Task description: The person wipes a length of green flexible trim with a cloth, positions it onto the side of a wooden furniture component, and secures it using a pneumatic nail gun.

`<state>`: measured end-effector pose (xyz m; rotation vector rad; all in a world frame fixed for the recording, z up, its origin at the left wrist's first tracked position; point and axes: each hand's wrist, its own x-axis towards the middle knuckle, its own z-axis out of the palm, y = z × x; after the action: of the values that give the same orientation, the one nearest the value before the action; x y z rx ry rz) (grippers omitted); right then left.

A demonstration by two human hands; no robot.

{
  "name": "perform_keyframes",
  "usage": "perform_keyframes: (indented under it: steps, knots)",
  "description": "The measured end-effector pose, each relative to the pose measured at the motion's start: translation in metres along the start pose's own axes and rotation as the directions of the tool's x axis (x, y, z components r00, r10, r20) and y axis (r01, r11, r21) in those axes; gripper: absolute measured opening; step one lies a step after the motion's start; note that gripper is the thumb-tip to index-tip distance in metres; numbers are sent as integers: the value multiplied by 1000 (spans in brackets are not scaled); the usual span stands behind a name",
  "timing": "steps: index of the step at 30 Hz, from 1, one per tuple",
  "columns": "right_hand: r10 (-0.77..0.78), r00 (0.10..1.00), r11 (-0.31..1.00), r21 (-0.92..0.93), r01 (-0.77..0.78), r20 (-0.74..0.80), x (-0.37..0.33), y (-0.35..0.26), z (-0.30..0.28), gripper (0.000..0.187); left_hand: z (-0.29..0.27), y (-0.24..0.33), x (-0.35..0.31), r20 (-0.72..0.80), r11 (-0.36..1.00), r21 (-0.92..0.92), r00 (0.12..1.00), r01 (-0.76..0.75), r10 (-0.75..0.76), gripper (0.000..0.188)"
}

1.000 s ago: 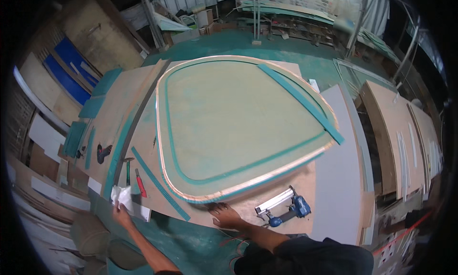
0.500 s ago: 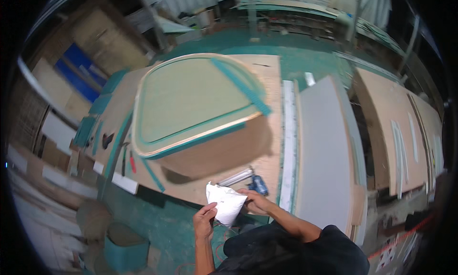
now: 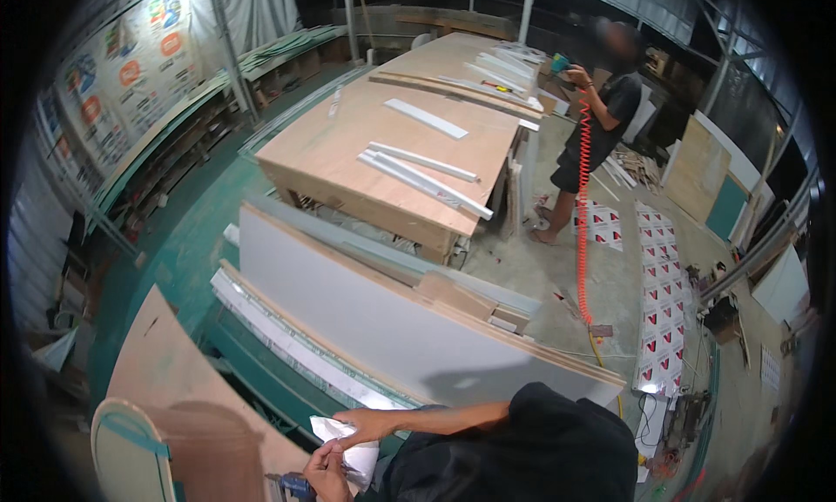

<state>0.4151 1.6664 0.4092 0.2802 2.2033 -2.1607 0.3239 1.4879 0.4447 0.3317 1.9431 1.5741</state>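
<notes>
Low in the picture, close to my body, I hold a soft white packet [image 3: 361, 460] between both hands. My left hand [image 3: 327, 474] pinches its left side with the fingertips. My right hand [image 3: 366, 425] grips it from the top right, thumb bent over it. What is inside the packet does not show. Just left of my left hand lies a blue tool [image 3: 296, 485], partly cut off by the rim, on a plywood bench [image 3: 187, 380]. Also on that bench is a rounded panel [image 3: 126, 454] with teal strips.
Beyond my arms stand long grey panels [image 3: 348, 280] on edge. Behind them a large plywood table [image 3: 348, 136] carries white strips [image 3: 427, 117]. At the back right stands another person [image 3: 605, 110] holding a tool, with a red coiled hose [image 3: 583, 215] hanging down. Printed sheets [image 3: 659, 302] lie on the floor.
My view has swung to the right, away from the rounded panel, toward the far table and the other person. The packet stays in both hands, and my right hand now covers more of its top.
</notes>
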Motion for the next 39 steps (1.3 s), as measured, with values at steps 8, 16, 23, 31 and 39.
perform_keyframes:
  steps: [8, 16, 23, 31, 39]
  knots:
    - [102, 947, 823, 561, 91, -303, -20, 2, -45, 41, 30, 15, 58, 176, 997, -71, 983, -32, 45, 33]
    - [13, 952, 902, 415, 120, -305, 42, -42, -77, 44, 53, 43, 91, 318, 994, -110, 947, -7, 42, 53]
    - [-43, 997, 859, 507, 72, -69, 143, -84, -90, 47, -3, 72, 160, 34, 956, 64, 958, -286, 285, 39]
    - [115, 946, 594, 742, -309, 302, 247, -123, -43, 57, -50, 77, 180, -289, 908, -398, 957, -130, 10, 34]
    - [-12, 880, 884, 416, -212, 474, 281, -215, -23, 49, -54, 146, 156, -621, 938, -4, 736, -348, 270, 23]
